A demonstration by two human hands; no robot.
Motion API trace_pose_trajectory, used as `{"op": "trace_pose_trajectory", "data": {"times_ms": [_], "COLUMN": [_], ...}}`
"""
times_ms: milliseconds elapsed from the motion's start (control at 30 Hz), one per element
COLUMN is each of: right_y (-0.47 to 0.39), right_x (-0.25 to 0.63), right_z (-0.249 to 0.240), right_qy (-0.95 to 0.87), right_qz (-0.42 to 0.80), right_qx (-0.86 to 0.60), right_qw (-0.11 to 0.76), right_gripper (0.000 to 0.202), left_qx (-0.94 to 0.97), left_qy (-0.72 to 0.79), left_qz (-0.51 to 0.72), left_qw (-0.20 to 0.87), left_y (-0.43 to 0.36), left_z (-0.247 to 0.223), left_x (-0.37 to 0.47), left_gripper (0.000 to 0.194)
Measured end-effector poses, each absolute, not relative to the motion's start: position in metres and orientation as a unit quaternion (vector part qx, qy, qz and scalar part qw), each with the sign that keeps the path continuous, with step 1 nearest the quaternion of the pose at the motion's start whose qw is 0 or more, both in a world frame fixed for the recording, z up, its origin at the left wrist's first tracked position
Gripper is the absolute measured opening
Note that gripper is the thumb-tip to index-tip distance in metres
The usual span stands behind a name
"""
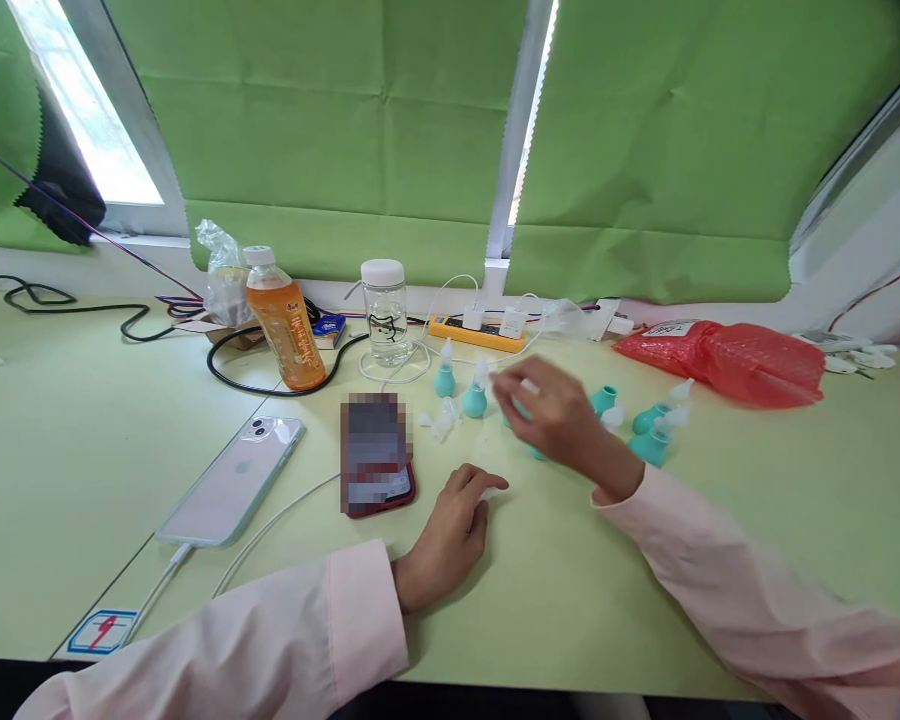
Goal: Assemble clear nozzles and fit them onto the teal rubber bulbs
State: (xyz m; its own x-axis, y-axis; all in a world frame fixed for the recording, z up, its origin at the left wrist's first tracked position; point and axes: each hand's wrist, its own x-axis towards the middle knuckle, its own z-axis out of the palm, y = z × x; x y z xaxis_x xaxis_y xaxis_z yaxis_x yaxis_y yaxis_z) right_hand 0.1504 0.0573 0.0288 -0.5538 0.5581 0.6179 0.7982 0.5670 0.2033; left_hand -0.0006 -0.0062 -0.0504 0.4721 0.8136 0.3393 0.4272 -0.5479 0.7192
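My left hand (pixel 450 535) rests on the pale green table (pixel 120 450), its fingertips closed on a small clear plastic tip (pixel 490 493). My right hand (pixel 559 420) hovers, blurred, over several teal rubber bulbs, and seems to pinch a small white piece. Two upright bulbs with clear nozzles (pixel 444 375) (pixel 475 396) stand just left of that hand. More bulbs (pixel 654 435) lie to its right. Loose clear tips (pixel 442 422) lie between the phones and the bulbs.
A red phone (pixel 375 455) and a pale phone on a cable (pixel 232 480) lie at left. An orange drink bottle (pixel 285 320), a glass jar (pixel 385 312), a yellow power strip (pixel 476 332) and a red plastic bag (pixel 727 360) line the back.
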Motion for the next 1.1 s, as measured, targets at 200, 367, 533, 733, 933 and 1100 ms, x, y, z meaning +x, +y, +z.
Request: {"op": "trace_pose_trajectory", "data": {"times_ms": [200,367,533,733,933,1100], "right_y": [0.075,0.084,0.063,0.026,0.009,0.027], "right_x": [0.113,0.107,0.129,0.158,0.152,0.155], "right_z": [-0.013,-0.02,-0.008,-0.03,-0.054,-0.045], "right_qy": [-0.944,-0.942,-0.932,-0.807,-0.816,-0.841], "right_qz": [-0.083,-0.054,-0.029,0.11,0.057,0.077], "right_qx": [-0.309,-0.323,-0.338,-0.377,-0.295,-0.324], "right_qw": [0.084,0.076,0.127,0.442,0.493,0.427], "right_gripper": [0.039,0.031,0.016,0.021,0.029,0.037], "left_qx": [0.81,0.805,0.759,0.661,0.652,0.577], "left_qy": [0.365,0.366,0.363,0.422,0.346,0.396], "left_qz": [0.354,0.378,0.452,0.472,0.421,0.486], "left_qw": [0.291,0.272,0.295,0.401,0.528,0.524], "left_y": [-0.006,-0.006,-0.004,-0.001,0.0,0.005], "left_z": [-0.055,-0.054,-0.047,-0.046,-0.044,-0.051], "left_x": [0.0,0.0,-0.001,-0.004,-0.004,-0.003], "left_gripper": [0.039,0.03,0.025,0.017,0.023,0.02]}}
